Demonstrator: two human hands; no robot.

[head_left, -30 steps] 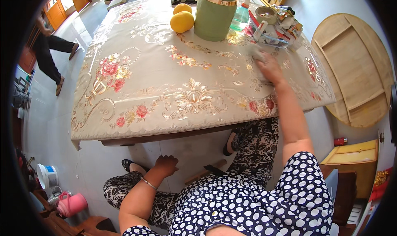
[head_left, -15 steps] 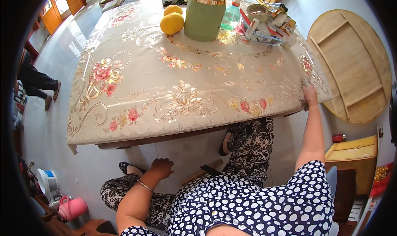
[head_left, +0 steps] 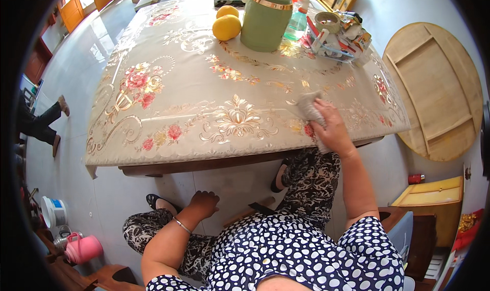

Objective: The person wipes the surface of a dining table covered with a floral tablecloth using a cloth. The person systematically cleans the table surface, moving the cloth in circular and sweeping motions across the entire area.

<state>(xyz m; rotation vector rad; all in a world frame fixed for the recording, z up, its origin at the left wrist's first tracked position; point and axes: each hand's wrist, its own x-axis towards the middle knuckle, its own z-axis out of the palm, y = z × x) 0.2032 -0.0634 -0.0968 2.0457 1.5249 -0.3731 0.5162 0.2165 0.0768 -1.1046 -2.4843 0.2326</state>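
Note:
My right hand (head_left: 333,126) is closed round a crumpled greyish cloth (head_left: 310,108) and presses it on the floral tablecloth (head_left: 178,94), near the table's front edge and right of the large gold flower motif. Part of the cloth hangs below my palm toward the edge. Above my lap, away from the table, is my left hand (head_left: 205,204), its fingers loosely curled with nothing seen in them. A bracelet circles that wrist.
Toward the back stand a green flask (head_left: 266,20), two yellow-orange fruits (head_left: 226,27), a spray bottle (head_left: 297,24) and a clear bin of odds and ends (head_left: 334,50). A round wooden tabletop (head_left: 434,89) leans at right. Another person's legs (head_left: 43,122) show at left.
My right hand has slid the cloth leftward from the table's right edge, and the cloth now shows clearly. My left hand has barely moved. The other person's legs have shifted.

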